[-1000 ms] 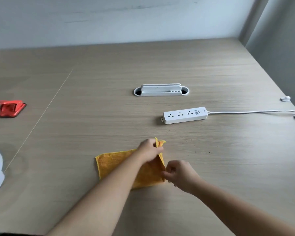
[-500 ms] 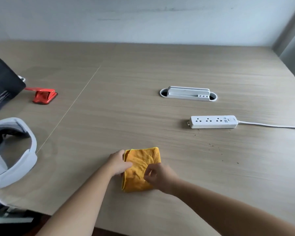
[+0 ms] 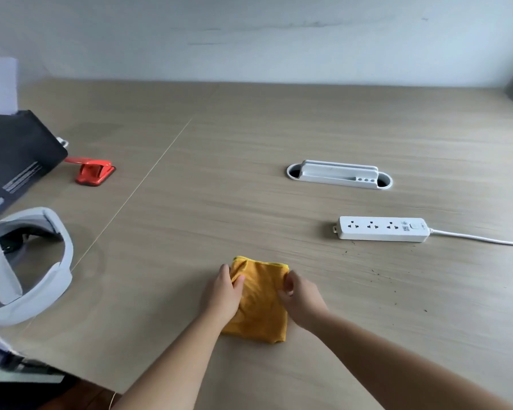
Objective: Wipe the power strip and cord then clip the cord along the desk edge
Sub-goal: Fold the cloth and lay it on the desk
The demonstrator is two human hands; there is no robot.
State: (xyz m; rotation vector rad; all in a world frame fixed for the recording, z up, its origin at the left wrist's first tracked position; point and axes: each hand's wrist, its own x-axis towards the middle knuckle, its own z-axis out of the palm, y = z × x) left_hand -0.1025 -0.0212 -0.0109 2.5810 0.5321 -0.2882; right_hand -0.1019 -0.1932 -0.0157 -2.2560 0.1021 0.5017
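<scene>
A folded orange cloth (image 3: 259, 303) lies on the wooden desk (image 3: 249, 149) near its front edge. My left hand (image 3: 223, 292) grips the cloth's left side, thumb on top. My right hand (image 3: 301, 297) pinches the cloth's right edge. A white power strip (image 3: 382, 229) with three sockets lies flat to the right, apart from both hands. Its white cord (image 3: 483, 239) runs off the right edge of the view. Dark crumbs dot the desk below the strip.
A white cable grommet tray (image 3: 338, 174) is set into the desk behind the strip. At the left sit a red clamp-like holder (image 3: 92, 171), a black box (image 3: 15, 161) and a white headset (image 3: 27, 264).
The cloth went from spread out with one corner lifted to folded into a narrow pad. Both hands now sit on its two sides. The view has swung left, so the strip appears further right.
</scene>
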